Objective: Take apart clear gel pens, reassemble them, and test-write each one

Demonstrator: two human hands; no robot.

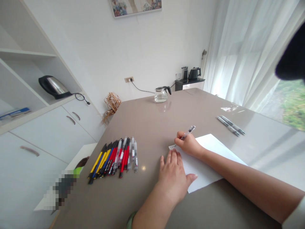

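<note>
A clear-barrelled pen (190, 129) leans in the grip of my right hand (187, 143), its tip hidden behind the fingers. That hand rests on the upper left part of a white sheet of paper (202, 178), where a few dark marks show at the corner. My left hand (172, 171) lies flat with fingers spread, partly on the sheet's left edge and partly on the table. To the left lies a row of pens (111, 159) with yellow, blue, red and clear barrels. Two more pens (231, 125) lie side by side beyond the paper on the right.
On the brown table (147, 124) a glass pot (161, 94) with clear liquid stands near the far edge. A scrap with a pattern (230, 108) lies at the far right. White cabinets (47, 136) line the left side; a black kettle (194, 73) stands on a small stand behind.
</note>
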